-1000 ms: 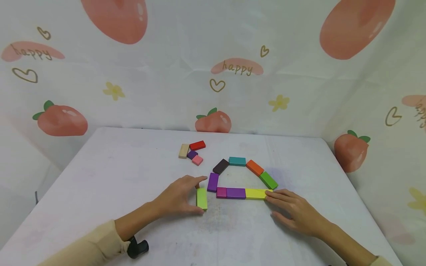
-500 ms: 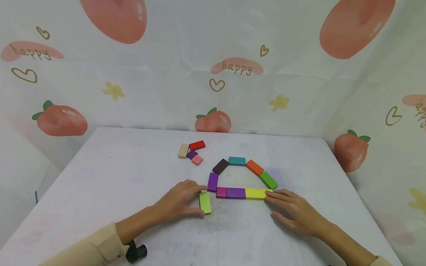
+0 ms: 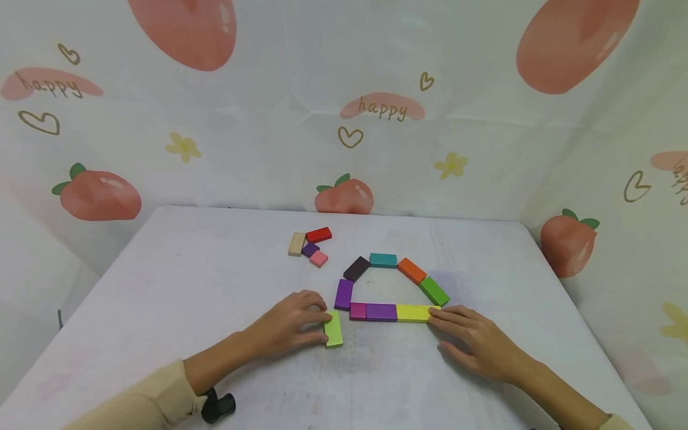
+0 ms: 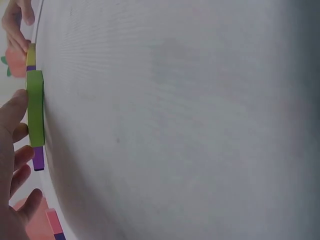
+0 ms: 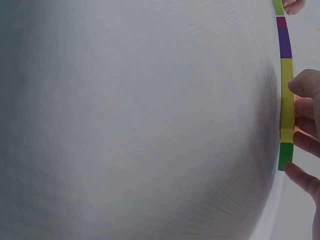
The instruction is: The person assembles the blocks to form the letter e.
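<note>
White counter (image 3: 215,257), peachy backdrop (image 3: 258,149): left grip (image 3: 292,321) relaxed against lime block (image 3: 334,331), right grip (image 3: 475,340) loose on yellow block (image 3: 412,313). Lime's probably light, stiff; I'd pinch long sides.

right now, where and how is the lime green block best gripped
Probably by both long sides at mid-length, coming from above: the lime green block lies flat, longer than wide, its right side apart from the magenta block and the left hand touching its left.
</note>
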Action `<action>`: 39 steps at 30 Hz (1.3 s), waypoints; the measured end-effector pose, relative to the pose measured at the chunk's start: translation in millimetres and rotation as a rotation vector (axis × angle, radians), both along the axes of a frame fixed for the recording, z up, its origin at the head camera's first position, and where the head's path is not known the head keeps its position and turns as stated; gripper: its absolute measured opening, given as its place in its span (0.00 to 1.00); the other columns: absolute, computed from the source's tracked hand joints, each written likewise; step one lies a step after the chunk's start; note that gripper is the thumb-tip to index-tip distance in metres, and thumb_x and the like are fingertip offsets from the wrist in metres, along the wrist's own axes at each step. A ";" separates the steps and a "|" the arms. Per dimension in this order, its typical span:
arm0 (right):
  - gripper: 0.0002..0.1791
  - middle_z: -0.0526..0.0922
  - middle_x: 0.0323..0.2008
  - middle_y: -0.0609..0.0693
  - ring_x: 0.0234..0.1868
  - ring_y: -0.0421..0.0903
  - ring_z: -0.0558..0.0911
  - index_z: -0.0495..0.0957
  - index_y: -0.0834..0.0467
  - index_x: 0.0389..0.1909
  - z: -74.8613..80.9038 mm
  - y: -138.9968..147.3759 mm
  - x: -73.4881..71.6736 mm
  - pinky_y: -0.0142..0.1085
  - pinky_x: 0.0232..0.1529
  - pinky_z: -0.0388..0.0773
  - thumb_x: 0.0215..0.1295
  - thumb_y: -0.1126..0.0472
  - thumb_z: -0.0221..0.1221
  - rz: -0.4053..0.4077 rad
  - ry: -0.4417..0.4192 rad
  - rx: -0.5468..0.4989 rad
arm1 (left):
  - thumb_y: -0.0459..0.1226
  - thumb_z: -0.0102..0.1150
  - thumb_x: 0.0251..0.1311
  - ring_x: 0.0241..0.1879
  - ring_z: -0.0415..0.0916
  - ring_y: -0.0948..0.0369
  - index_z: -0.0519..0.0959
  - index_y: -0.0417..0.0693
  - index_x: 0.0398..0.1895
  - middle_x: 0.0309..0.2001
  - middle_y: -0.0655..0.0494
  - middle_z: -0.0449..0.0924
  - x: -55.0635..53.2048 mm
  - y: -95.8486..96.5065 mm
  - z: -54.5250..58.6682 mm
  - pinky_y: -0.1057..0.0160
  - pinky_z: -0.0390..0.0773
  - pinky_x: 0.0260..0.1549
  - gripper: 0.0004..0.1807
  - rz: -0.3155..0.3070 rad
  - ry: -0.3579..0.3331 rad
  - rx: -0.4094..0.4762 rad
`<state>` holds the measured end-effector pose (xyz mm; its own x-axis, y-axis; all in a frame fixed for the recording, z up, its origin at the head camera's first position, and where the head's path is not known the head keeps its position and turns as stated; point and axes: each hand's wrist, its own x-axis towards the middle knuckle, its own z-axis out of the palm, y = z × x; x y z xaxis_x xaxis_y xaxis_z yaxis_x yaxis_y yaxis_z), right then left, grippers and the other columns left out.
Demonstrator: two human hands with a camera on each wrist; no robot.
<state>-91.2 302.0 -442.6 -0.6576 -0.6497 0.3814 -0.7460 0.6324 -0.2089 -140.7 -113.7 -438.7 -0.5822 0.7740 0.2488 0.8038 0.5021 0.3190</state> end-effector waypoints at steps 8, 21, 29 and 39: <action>0.30 0.81 0.60 0.49 0.58 0.44 0.76 0.80 0.57 0.60 0.6 -0.9 0.2 0.20 0.67 0.54 0.53 0.60 0.71 -0.003 0.000 0.009 | 0.51 0.68 0.60 0.55 0.74 0.61 0.86 0.52 0.52 0.48 0.59 0.81 0.0 6.9 0.1 0.58 0.77 0.55 0.21 -0.027 0.030 0.005; 0.29 0.81 0.60 0.49 0.58 0.44 0.76 0.80 0.56 0.60 -0.8 -0.2 0.5 0.19 0.66 0.54 0.54 0.59 0.71 0.000 -0.004 0.008 | 0.52 0.69 0.58 0.55 0.75 0.60 0.86 0.52 0.51 0.48 0.58 0.82 -1.3 16.1 3.4 0.58 0.77 0.54 0.21 -0.058 0.098 -0.019; 0.30 0.80 0.60 0.49 0.59 0.44 0.76 0.80 0.56 0.60 -0.1 1.1 -0.3 0.20 0.67 0.54 0.54 0.59 0.71 -0.001 -0.001 0.007 | 0.51 0.69 0.59 0.58 0.74 0.58 0.86 0.50 0.51 0.49 0.57 0.82 -3.8 18.0 3.0 0.57 0.77 0.55 0.21 -0.081 0.099 -0.014; 0.29 0.81 0.59 0.49 0.58 0.43 0.76 0.80 0.56 0.60 -0.5 0.8 -1.1 0.20 0.66 0.55 0.55 0.59 0.71 0.006 0.007 0.010 | 0.51 0.68 0.59 0.59 0.74 0.58 0.86 0.51 0.52 0.51 0.57 0.82 -5.2 19.8 2.5 0.57 0.77 0.55 0.22 -0.092 0.118 -0.027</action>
